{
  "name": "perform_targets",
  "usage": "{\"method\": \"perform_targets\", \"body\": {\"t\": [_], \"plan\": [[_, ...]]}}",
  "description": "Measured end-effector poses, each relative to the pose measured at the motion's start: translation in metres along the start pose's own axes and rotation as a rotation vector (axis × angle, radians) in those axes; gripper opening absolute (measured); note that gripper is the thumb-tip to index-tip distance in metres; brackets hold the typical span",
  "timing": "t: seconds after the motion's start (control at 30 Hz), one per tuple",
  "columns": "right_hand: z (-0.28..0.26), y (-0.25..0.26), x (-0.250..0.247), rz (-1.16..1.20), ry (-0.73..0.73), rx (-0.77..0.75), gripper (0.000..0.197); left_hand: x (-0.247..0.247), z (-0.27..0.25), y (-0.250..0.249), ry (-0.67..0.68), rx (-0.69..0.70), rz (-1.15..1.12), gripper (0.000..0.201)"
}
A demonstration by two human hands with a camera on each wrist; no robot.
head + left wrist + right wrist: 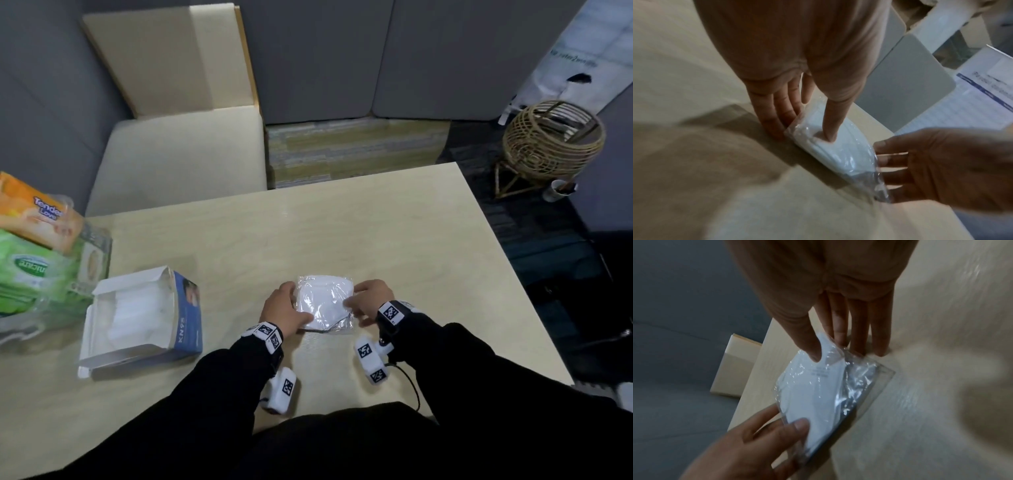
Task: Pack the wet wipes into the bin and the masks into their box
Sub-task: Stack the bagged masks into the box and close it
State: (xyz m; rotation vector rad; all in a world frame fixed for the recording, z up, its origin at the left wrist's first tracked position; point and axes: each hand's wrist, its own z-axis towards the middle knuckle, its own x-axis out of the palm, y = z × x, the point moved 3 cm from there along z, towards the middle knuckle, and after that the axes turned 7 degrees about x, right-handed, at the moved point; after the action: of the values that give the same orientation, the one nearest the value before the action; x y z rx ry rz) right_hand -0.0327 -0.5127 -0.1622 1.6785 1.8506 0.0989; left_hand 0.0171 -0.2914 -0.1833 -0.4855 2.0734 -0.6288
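Plastic-wrapped white masks [325,305] lay on the tabletop [376,233], pinched between thumb and fingers of left hand [282,308] and right hand [371,297], right of the open mask box [144,318].

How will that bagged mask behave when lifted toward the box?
Probably floppy: the bagged mask is thin and flat, gripped at both ends by the left hand and right hand. Its glossy, crinkled film looks slippery. Likely very light, so a pinch should do.
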Motion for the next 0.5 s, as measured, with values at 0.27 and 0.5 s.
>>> {"method": "perform_targets", "body": {"t": [0.27,0.5], "plan": [[-0.014,0.013,-0.005,0.214,0.039,-0.41,0.03,-0.021,0.003,-0.024,-0.098,0.159,-0.255,0.052],[-0.014,0.01,0.007,0.005,0.013,-0.612,0.038,-0.016,-0.01,-0.02,-0.135,0.272,-0.162,0.041]]}}
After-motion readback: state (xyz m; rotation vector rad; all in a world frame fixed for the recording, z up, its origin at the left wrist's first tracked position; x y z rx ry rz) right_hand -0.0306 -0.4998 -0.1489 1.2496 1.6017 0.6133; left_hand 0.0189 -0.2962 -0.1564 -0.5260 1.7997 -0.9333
